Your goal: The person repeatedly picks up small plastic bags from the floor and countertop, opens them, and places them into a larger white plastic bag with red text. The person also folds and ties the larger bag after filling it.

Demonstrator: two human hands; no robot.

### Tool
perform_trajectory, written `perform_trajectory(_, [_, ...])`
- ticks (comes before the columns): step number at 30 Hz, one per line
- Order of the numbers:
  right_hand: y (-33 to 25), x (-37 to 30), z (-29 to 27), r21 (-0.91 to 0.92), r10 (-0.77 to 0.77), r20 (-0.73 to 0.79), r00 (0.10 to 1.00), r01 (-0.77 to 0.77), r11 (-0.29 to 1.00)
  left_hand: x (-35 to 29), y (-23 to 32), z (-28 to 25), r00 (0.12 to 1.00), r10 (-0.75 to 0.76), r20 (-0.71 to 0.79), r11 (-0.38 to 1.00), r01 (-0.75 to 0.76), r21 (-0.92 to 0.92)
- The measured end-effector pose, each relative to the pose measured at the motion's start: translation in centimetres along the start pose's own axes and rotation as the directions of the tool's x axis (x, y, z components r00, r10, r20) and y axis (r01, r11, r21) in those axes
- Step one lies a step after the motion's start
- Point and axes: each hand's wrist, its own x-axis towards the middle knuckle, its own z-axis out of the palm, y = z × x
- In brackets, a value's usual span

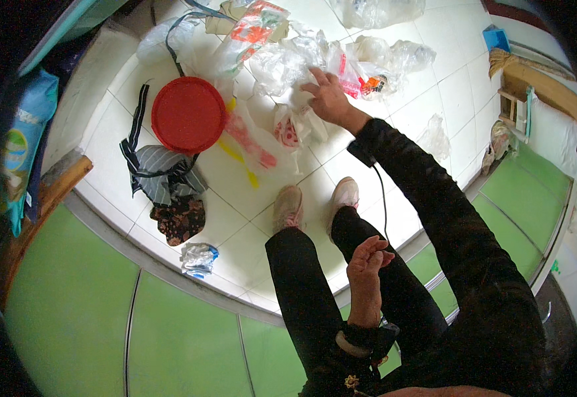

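My right hand [329, 99] reaches out over the white tiled floor, its fingers spread and nothing visible in them. Just beyond its fingertips lies a crumpled clear plastic bag [277, 69]. Beside the hand is a plastic bag with red and orange print [351, 78], and a small white bag with a red pattern [288, 127] lies below it. My left hand [366, 274] is held above my thigh, palm partly turned up, fingers loosely bent and apart, touching nothing I can see. A long translucent bag with red and yellow marks [252, 135] lies in front of my shoes.
A round red plastic basin [189, 115] stands at left, near a striped grey cloth with black straps [162, 172] and a dark floral cloth [179, 220]. More clear bags [394, 56] lie at the far side. Green cabinet panels [182, 324] curve along the near edge.
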Motion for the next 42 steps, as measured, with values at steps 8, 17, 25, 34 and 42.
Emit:
perform_trajectory(8, [0.7,1.2,3.6,0.151,0.097,0.188,0.977,-0.126,0.980,-0.7,1.2,0.2,1.000,-0.024,-0.017,0.999,0.024,0.044])
perform_trajectory(17, [0.4,-9.9,-7.3,0.926,0.514,0.244,0.823,-0.355,0.129,-0.5,1.7,-0.6,1.000,0.024,-0.013,0.997,-0.023,0.077])
perform_trajectory(25, [-1.2,-17.5,-18.0,0.883,0.376,0.468,0.800,-0.406,-0.234,-0.9,2.6,-1.1,0.982,0.191,0.009,0.951,-0.187,0.245])
perform_trajectory(34, [-8.6,-29.9,-30.8,0.710,0.068,0.164,0.984,-0.165,0.685,-8.9,4.5,3.9,0.931,0.263,0.252,0.881,-0.338,0.330])
perform_trajectory(42, [-13.6,-40.0,-38.9,0.761,0.394,0.475,0.787,-0.593,0.265,-18.8,5.1,8.6,0.972,0.181,0.153,0.918,-0.223,0.329])
